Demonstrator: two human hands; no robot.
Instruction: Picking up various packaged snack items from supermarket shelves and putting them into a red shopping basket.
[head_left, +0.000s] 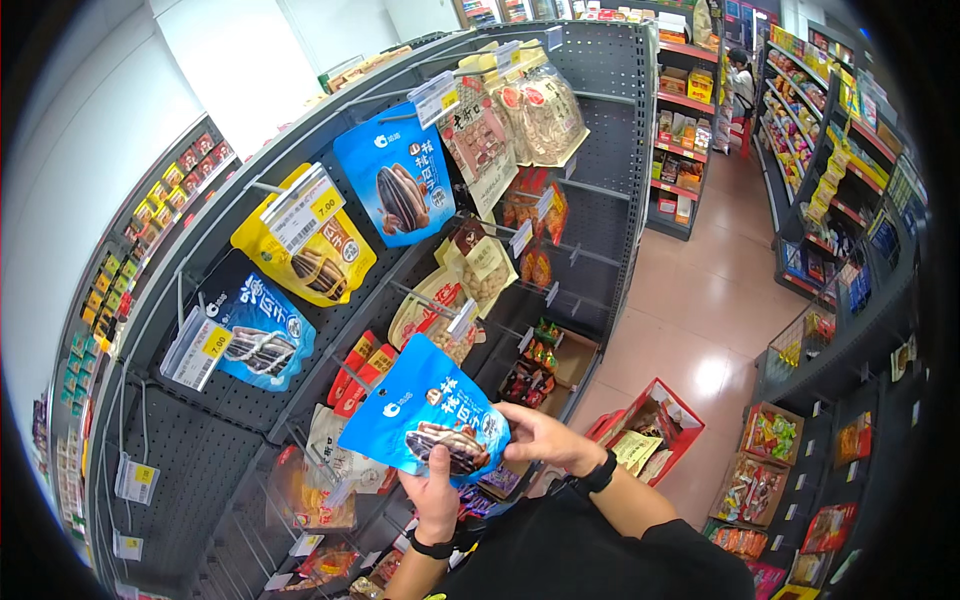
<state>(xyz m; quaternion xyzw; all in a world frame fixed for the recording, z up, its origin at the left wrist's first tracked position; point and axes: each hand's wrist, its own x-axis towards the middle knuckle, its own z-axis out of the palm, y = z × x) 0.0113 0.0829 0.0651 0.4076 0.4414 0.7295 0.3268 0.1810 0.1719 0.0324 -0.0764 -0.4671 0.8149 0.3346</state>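
Observation:
A blue bag of sunflower seeds (427, 412) is held between both hands in front of the pegboard shelf. My left hand (435, 487) grips its lower edge, the thumb lying on the front over the seed picture. The bag's right side is pinched by my right hand (540, 439). A matching blue bag (397, 176) hangs from a hook higher up. To its left hang a yellow seed bag (307, 247) and a darker blue seed bag (266, 330), with price tags in front of them.
Paler snack bags (536, 109) hang at the upper right of the rack. A red basket (686, 435) holding packets stands on the floor to the right. Further right are candy boxes (750, 491) and a shelf of snacks. A person (741, 86) is far down the aisle.

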